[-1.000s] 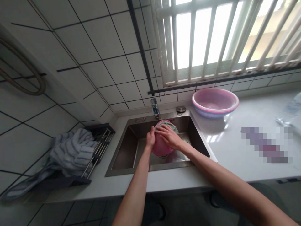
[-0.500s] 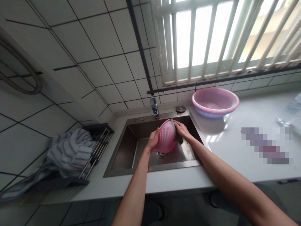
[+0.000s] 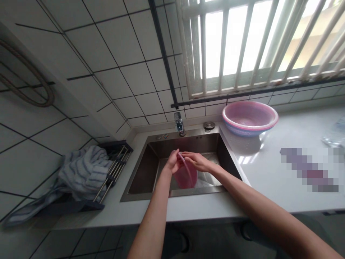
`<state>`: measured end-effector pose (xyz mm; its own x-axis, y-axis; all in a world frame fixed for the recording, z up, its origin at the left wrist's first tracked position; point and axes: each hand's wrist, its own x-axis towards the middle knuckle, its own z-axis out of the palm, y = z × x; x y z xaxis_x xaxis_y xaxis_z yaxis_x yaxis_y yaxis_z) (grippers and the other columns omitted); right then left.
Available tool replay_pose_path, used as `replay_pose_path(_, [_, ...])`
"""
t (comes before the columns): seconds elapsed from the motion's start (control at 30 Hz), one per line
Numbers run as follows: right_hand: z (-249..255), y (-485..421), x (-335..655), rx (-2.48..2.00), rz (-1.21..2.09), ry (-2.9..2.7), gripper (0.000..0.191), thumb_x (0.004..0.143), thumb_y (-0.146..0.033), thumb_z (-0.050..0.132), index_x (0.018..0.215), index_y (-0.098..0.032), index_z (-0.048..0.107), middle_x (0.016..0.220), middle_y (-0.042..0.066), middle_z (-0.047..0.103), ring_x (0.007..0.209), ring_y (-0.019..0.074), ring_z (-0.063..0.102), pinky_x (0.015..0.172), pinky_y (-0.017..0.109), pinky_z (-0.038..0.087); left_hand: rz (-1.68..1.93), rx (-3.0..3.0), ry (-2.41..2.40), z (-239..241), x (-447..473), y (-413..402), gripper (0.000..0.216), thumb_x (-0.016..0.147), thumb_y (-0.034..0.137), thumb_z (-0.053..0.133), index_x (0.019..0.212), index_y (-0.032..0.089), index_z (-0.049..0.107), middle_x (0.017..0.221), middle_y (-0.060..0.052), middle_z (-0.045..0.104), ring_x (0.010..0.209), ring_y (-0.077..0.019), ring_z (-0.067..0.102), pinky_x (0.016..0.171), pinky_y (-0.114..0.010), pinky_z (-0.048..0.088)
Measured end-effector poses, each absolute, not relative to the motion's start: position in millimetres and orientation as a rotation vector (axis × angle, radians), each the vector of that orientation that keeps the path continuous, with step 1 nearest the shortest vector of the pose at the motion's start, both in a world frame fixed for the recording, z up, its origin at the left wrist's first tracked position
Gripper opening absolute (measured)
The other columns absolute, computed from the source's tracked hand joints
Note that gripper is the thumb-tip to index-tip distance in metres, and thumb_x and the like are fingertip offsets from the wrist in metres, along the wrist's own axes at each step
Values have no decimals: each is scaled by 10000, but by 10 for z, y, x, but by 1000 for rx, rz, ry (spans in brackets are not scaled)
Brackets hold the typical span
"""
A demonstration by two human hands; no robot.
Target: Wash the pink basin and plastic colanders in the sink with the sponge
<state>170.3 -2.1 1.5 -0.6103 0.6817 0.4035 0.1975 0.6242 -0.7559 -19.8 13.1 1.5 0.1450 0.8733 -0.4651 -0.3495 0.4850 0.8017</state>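
A pink perforated plastic colander point(image 3: 185, 178) is held tilted low in the steel sink point(image 3: 140, 172), its rim facing up and to the right. My left hand point(image 3: 173, 162) grips the rim from the left, thumb on top. On the other side, my right hand point(image 3: 196, 161) is closed at the same rim, its fingers pointing left and close to the left hand. The grey-green cloth seen earlier does not show now; whether it is hidden by the hand or colander I cannot tell.
A faucet point(image 3: 179, 123) and a round drain stopper point(image 3: 209, 125) are behind the sink. Nested pink and blue basins point(image 3: 250, 120) stand on the counter point(image 3: 264, 172) to the right. At left, a striped towel point(image 3: 86, 172) lies on a metal-barred rack point(image 3: 115, 169).
The colander has turned and come lower and nearer the sink's front. My right hand has shifted left along its rim, and the cloth has gone out of sight.
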Motion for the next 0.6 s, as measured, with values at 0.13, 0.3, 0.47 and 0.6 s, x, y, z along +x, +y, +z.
replay_pose_path(0.13, [32,-30,1687,-666,796,-2218,500,1121,-437,363,1511,-225,596,1571,85,561,1505,222,478,1258,423,386,970,585,1001,46,-255,143,259,1015,347,571,903,151,699,736,-62,731,600,-173,675,653,-293,542])
replay_pose_path(0.3, [-103,94,1704,-832,556,-2211,500,1116,-414,386,1526,-199,575,1594,103,535,1560,263,387,1309,526,273,907,584,878,102,-198,99,317,1024,277,492,1145,123,742,928,-120,797,820,-229,746,834,-337,562])
replay_pose_path(0.47, [-244,230,1832,-1026,594,-2111,497,1110,-397,376,1509,-193,591,1600,130,523,1535,263,431,1288,509,323,833,607,896,98,-166,65,324,999,265,530,1207,117,730,1009,-149,805,945,-281,763,944,-399,552])
replay_pose_path(0.6, [-272,267,1920,-1013,677,-2069,484,1103,-379,386,1490,-193,609,1570,122,558,1500,268,482,1275,496,348,769,644,889,70,-250,68,321,955,275,633,1222,121,725,1014,-166,805,958,-321,764,964,-452,548])
